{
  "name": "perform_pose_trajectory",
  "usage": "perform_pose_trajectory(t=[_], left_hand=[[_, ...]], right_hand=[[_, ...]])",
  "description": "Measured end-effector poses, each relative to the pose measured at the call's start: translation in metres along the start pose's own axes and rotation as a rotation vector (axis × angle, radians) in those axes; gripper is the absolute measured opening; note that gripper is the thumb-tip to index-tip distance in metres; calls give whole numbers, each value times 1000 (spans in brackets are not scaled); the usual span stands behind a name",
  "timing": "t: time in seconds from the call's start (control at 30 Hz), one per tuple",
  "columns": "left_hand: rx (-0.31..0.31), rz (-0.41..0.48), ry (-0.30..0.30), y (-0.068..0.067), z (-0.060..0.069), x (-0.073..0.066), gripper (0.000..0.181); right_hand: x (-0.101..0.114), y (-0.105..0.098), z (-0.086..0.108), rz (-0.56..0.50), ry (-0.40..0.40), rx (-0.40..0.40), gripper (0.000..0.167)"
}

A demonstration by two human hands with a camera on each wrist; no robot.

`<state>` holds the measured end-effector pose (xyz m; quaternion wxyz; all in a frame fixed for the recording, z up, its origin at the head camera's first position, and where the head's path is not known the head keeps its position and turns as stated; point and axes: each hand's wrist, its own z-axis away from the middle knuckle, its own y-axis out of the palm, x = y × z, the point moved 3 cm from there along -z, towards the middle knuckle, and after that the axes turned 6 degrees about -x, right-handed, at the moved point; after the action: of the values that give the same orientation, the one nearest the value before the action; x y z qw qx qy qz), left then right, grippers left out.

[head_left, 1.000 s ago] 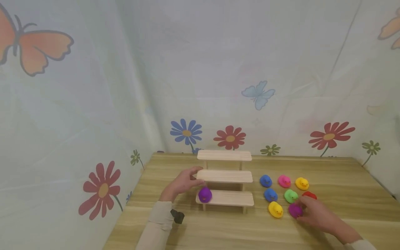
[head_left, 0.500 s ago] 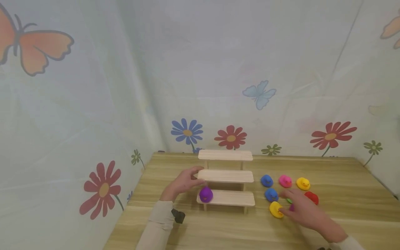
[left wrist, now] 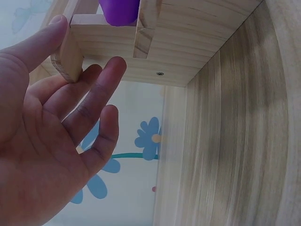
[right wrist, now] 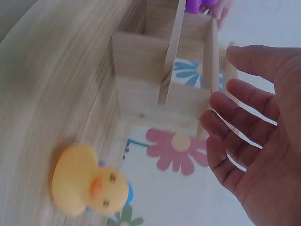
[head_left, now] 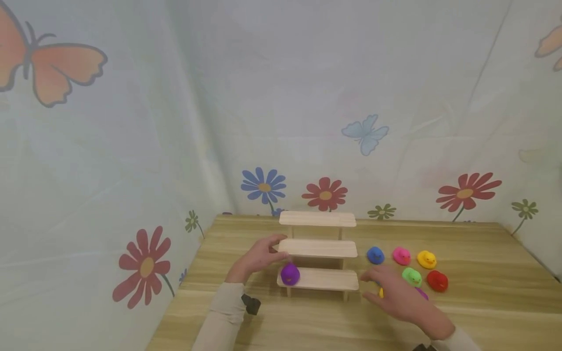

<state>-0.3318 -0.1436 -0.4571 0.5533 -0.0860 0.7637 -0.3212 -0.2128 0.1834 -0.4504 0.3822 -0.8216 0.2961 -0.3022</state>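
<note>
My left hand holds the left end of the middle board of a three-step wooden stand. In the left wrist view its thumb and fingers lie on either side of that board's end. On the lowest step, at the left, sits a purple toy duck. My right hand hovers right of the stand with loosely bent fingers and nothing in it. Below it is a yellow duck, mostly hidden in the head view. A second purple duck is partly covered by the hand.
Several ducks stand on the wooden table at the right: blue, pink, yellow, green and red. Another blue one is mostly hidden. A printed curtain hangs behind.
My right hand has left the purple duck on the table and moved left over the yellow and blue ducks, towards the stand. My left hand keeps its place on the middle board.
</note>
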Motion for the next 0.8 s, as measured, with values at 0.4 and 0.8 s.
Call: perform_pose_trajectory(t=[0.4,0.8], left_hand=[[10,-4,-11,1,-1,1,58],[31,-8,33,-5,8,-15,55]], right_hand=[[28,25,-22,-80,-72,-11,25],[54,55,-47,-130,-112,13,30]])
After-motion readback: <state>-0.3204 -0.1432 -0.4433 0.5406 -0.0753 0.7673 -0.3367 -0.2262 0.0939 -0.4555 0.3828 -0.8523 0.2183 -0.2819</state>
